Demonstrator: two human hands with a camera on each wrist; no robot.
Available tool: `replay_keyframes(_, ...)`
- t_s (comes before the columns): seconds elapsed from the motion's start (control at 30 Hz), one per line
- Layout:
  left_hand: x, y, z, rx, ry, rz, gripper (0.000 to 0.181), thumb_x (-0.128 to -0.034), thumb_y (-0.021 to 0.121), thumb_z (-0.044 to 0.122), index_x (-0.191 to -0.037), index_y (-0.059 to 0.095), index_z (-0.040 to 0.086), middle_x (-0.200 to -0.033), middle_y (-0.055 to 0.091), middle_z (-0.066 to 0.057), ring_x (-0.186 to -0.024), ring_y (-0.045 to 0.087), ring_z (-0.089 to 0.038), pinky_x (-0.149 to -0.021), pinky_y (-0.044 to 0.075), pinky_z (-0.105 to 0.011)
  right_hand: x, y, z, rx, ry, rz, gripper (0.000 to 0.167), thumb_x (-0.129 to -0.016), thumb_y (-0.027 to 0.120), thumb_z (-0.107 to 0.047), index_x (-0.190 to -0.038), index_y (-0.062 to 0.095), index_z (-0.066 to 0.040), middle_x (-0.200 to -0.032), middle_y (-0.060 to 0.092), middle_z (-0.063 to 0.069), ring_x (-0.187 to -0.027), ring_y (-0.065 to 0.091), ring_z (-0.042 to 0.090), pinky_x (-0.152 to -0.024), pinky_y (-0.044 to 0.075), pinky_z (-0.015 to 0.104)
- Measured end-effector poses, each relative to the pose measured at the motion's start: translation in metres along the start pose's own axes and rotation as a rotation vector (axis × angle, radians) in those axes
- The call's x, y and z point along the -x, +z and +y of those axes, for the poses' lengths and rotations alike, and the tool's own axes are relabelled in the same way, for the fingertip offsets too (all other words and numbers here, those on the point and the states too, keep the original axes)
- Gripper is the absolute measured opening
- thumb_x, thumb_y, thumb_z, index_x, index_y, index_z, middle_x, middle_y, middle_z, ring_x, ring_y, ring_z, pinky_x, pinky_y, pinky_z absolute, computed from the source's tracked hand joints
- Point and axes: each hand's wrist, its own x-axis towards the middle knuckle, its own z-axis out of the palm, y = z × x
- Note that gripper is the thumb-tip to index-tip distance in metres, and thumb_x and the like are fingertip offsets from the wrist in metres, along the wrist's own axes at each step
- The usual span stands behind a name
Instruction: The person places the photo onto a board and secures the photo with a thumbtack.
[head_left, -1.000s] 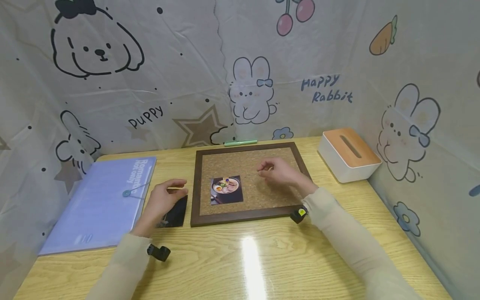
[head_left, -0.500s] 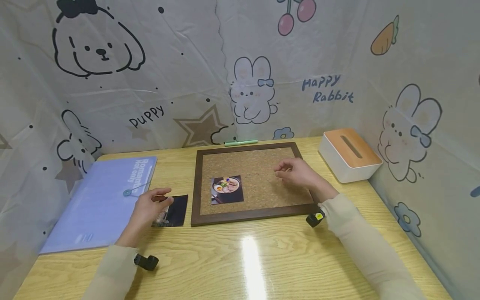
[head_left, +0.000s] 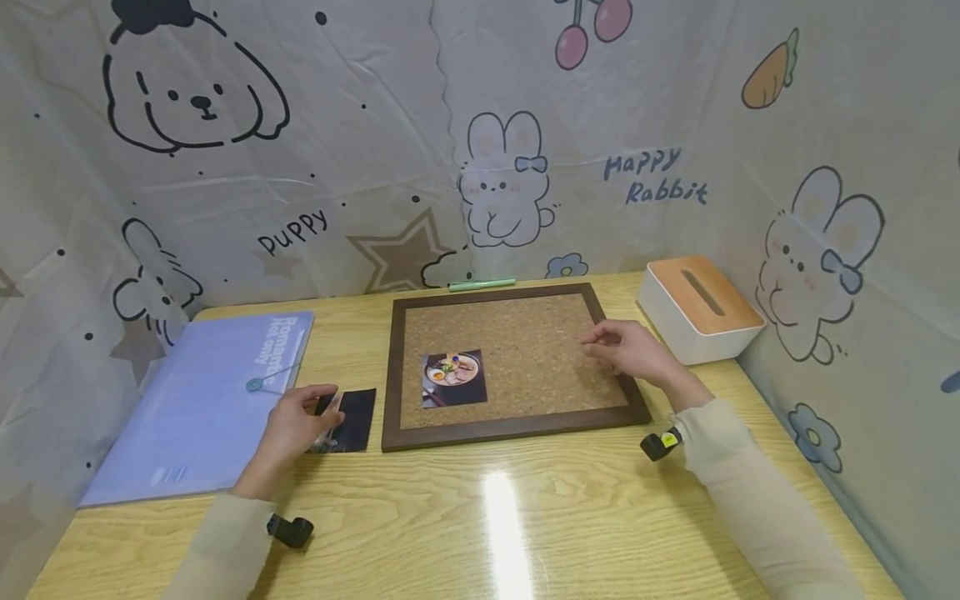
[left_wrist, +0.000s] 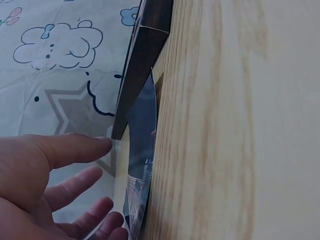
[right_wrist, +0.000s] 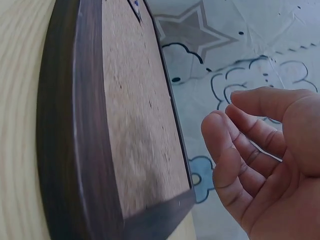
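Shifted toward the table's [head_left: 420, 517] right edge, my right hand [head_left: 633, 354] has loose, empty fingers, my left hand [head_left: 291, 423] likewise at the dark photo [head_left: 358, 422] still off-board toward the left edge, the ramen photo [head_left: 456, 390] already on the corkboard [head_left: 528, 350].

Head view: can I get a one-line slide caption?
Corkboard bearing a ramen photo, with the left hand at a dark photo on its left and the right hand hovering by its right edge.

One left hand [head_left: 292, 418] and one right hand [head_left: 630, 350] show, with two sleeves [head_left: 225, 546] [head_left: 757, 492], two wrist cameras [head_left: 289, 531] [head_left: 661, 444], two photos [head_left: 453, 379] [head_left: 358, 423], one corkboard [head_left: 536, 358], one folder [head_left: 206, 404], one pen [head_left: 482, 285], one tissue box [head_left: 696, 317] and one table [head_left: 420, 517].
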Motion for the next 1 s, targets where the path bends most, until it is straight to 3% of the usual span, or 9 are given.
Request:
replay_keyframes(0.23,-0.001,0.003,0.003,-0.042,0.005,-0.015,0.06,-0.0874,0.076,0.016,-0.142,0.054,0.004,-0.15,0.038,-0.033,-0.134,0.041,-0.054,-0.105,0.04,-0.065,0.01,-0.011,0.012,0.008,0.013,0.011,0.032,-0.1,0.062,-0.026,-0.121,0.065,-0.003,-0.102,0.067,0.021,-0.084,0.069,0.03,-0.062,0.055,0.035)
replay_keyframes(0.47,-0.002,0.007,0.003,-0.065,0.009,-0.005,0.066,-0.0838,0.077,0.009,-0.144,0.05,0.0,-0.149,0.031,-0.033,-0.131,0.04,-0.055,-0.103,0.042,-0.063,0.019,-0.02,0.021,0.001,0.044,0.018,0.031,-0.1,0.061,-0.026,-0.119,0.065,-0.002,-0.099,0.07,0.018,-0.079,0.068,0.02,-0.06,0.052,0.033)
replay_keyframes(0.73,-0.004,0.006,0.004,-0.052,-0.013,-0.001,0.068,-0.0839,0.077,0.005,-0.146,0.048,0.001,-0.148,0.028,-0.032,-0.131,0.041,-0.055,-0.095,0.049,-0.058,0.029,-0.025,0.037,-0.012,0.075,0.039,0.03,-0.099,0.063,-0.022,-0.117,0.065,0.002,-0.104,0.068,0.021,-0.08,0.068,0.023,-0.064,0.056,0.033)
replay_keyframes(1.0,-0.004,0.003,0.006,-0.12,-0.014,-0.011,0.055,-0.0849,0.076,0.007,-0.137,0.059,0.001,-0.139,0.049,-0.035,-0.125,0.049,-0.053,-0.088,0.051,-0.055,0.039,-0.03,0.052,0.059,0.105,0.071,0.027,-0.1,0.061,-0.02,-0.114,0.066,0.003,-0.099,0.071,0.018,-0.077,0.068,0.02,-0.064,0.054,0.029)
